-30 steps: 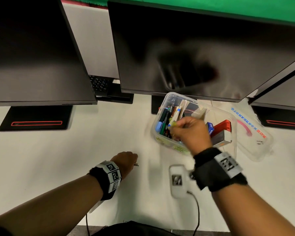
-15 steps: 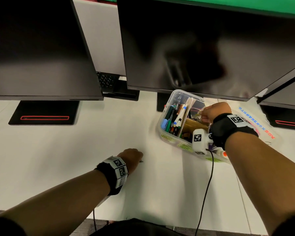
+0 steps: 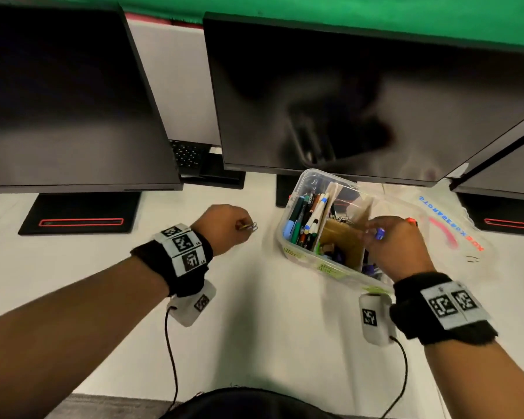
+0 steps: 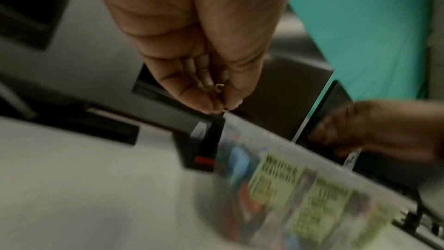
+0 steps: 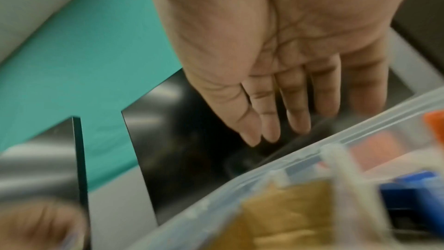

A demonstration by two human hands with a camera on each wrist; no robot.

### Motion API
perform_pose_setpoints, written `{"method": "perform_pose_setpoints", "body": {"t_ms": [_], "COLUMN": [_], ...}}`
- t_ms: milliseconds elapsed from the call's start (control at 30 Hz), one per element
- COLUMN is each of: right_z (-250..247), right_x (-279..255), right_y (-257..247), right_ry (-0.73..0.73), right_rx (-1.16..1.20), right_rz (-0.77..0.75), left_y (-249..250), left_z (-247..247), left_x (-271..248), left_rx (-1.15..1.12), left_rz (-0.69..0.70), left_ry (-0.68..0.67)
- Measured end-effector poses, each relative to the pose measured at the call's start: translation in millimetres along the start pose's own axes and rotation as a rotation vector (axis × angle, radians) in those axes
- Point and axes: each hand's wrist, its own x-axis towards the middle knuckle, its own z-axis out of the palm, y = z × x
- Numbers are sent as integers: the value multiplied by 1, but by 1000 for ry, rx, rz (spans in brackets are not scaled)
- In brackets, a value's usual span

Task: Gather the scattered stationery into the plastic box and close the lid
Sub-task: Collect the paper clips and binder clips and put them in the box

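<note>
The clear plastic box [image 3: 286, 228] stands on the white desk under the middle monitor, lid off, with pens, markers and a brown cardboard divider inside. Its clear lid [image 3: 454, 225] with coloured lettering lies flat to the right of it. My left hand [image 3: 245, 228] hovers just left of the box and pinches a few metal paper clips [image 3: 251, 227]; the left wrist view shows a gold clip [image 4: 219, 86] between its fingertips [image 4: 209, 105] above the box wall [image 4: 300, 187]. My right hand [image 3: 371, 234] is over the box's near right part, fingers [image 5: 298, 121] straight and holding nothing.
Three dark monitors [image 3: 330, 95] overhang the back of the desk, their black stands [image 3: 79, 213] resting on it. A black keyboard [image 3: 188, 154] lies behind between the screens. Wrist camera cables [image 3: 171, 358] trail to the desk's front edge.
My left hand has lifted off the desk with the paper clips and moved up and right toward the box. My right hand has drawn back from the box's far side to its near part.
</note>
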Motion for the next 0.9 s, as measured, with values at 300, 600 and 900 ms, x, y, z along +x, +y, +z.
{"method": "perform_pose_setpoints", "body": {"t_ms": [300,600,900], "right_z": [6,-1,-1], "right_x": [-26,-24,-20], "right_y": [77,87,92], "right_ry": [-30,-112,-184], "right_rx": [43,163,222], "right_rz": [185,58,67], "left_y": [111,146,156], "left_z": [6,41,72], "left_x": [41,81,89], "left_rx": [-88,246,372], "left_rz": [124,51,-24], "left_ry": [101,-12,-131]}}
